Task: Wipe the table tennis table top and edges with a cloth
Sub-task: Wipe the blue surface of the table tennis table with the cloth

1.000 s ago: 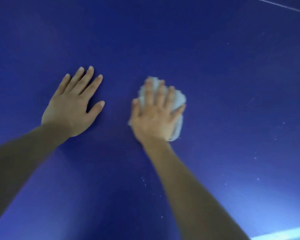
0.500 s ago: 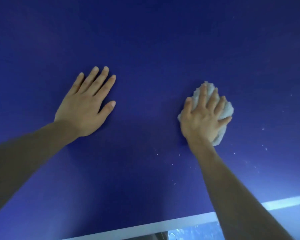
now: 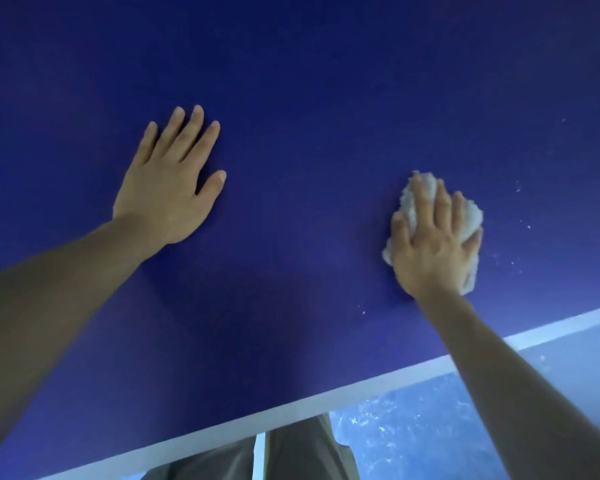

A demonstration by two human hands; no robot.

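Your right hand (image 3: 433, 251) lies flat on the white cloth (image 3: 470, 216), fingers straight and slightly spread, palm pressing it onto the blue table top (image 3: 309, 98). The grip is wide, not curled: the cloth is pinned under the hand, not pinched. The fluffy, bunched cloth shows beyond the fingertips, past the little-finger side and in a small tuft by the thumb.

Your left hand (image 3: 168, 188) rests flat on the table well to the left of the cloth hand, fingers straight and close together, thumb out to the side. It holds nothing; grip wide.

Small white specks (image 3: 518, 188) lie on the blue surface just right of the cloth, with one more (image 3: 363, 312) nearer you, left of the right wrist.

The table's white edge stripe (image 3: 326, 398) runs slantwise below both wrists, closer to the right hand than to the left. Beyond that edge, your khaki trousers (image 3: 298, 452) show, and to their right a mottled blue floor (image 3: 413, 427).
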